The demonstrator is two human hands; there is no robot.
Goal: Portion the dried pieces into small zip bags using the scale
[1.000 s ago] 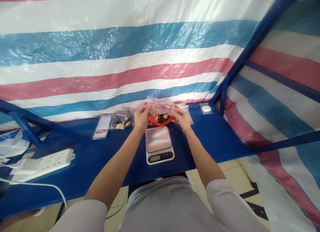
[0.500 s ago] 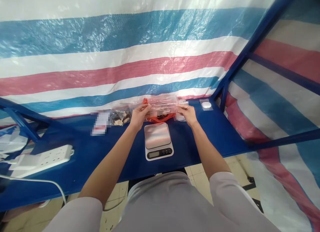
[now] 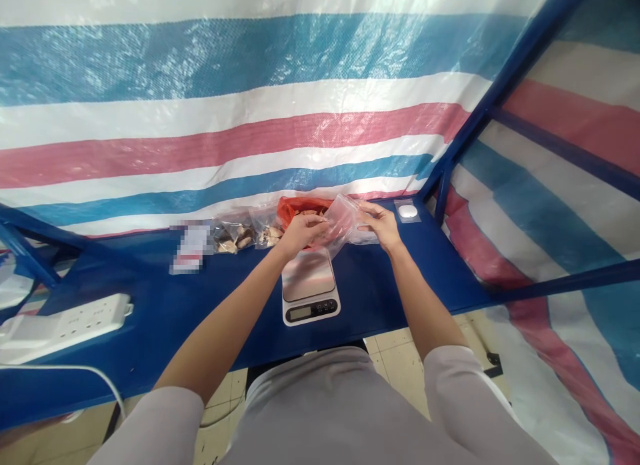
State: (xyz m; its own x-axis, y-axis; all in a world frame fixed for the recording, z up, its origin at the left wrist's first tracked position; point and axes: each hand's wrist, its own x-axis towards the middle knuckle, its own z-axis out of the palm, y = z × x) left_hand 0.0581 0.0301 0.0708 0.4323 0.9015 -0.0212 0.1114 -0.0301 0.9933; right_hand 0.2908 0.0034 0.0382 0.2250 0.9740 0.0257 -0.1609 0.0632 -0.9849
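Observation:
Both my hands hold a small clear plastic bag [image 3: 344, 219] above the far end of a digital scale [image 3: 309, 286]. My left hand [image 3: 301, 233] is closed on the bag's left side, its fingers curled in at the opening. My right hand [image 3: 379, 223] pinches the bag's right edge. Just behind the bag sits an open red bag [image 3: 299, 210] with brownish pieces in it. The scale's steel plate has nothing on it.
Filled clear packets [image 3: 245, 236] and a white label [image 3: 189, 249] lie left of the red bag on the blue table [image 3: 200, 298]. A white round item [image 3: 409, 211] sits at the far right corner. A white power strip [image 3: 65, 321] lies at left. Striped tarpaulin walls stand behind.
The clear bag was stretched wide between my hands; now my left hand has moved right to the bag's opening and the bag is bunched smaller. The red bag's opening shows behind it.

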